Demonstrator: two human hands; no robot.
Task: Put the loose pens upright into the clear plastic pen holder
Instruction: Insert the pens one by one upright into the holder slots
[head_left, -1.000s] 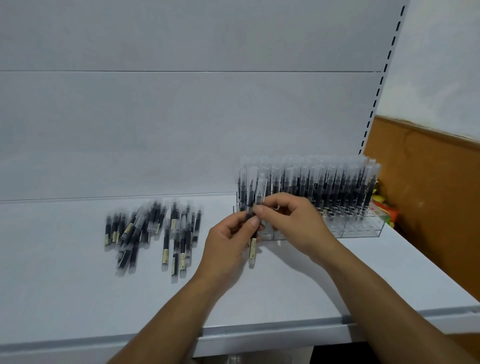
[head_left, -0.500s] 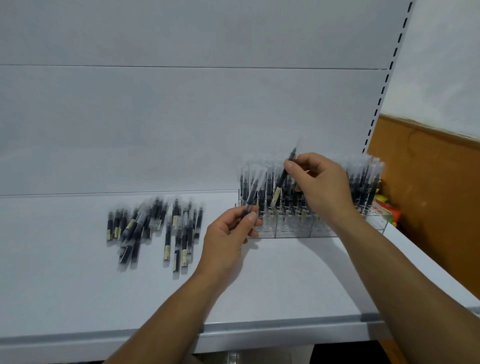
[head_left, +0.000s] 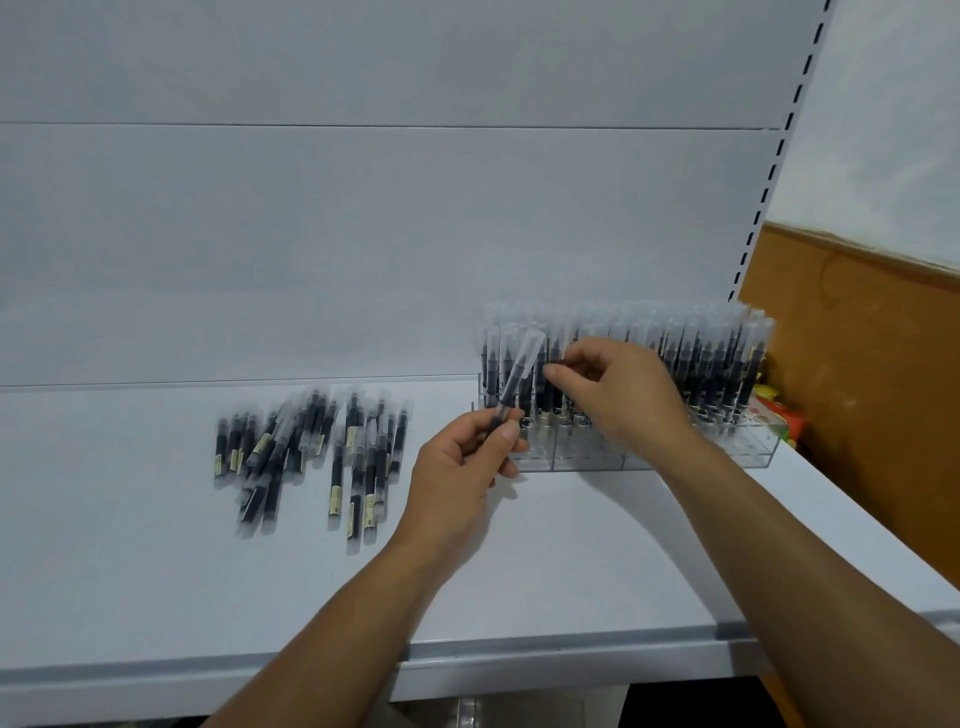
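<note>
Right hand (head_left: 623, 395) covering the middle rows of the pen holder (head_left: 748, 452), unclear whether its fingertips pinch one of the standing pens (head_left: 701, 353), lower barrel of the pen (head_left: 519, 369) buried in the left hand (head_left: 462, 467), labels on the loose pens (head_left: 311, 452) too small to read, colourful packet (head_left: 779, 415) half hidden behind the holder, both forearms cut off at the bottom edge

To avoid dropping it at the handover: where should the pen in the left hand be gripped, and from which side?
Probably the clear cap, pinched from the upper right. The left hand holds the pen by its lower barrel, so its capped half juts free, tilted right.
</note>
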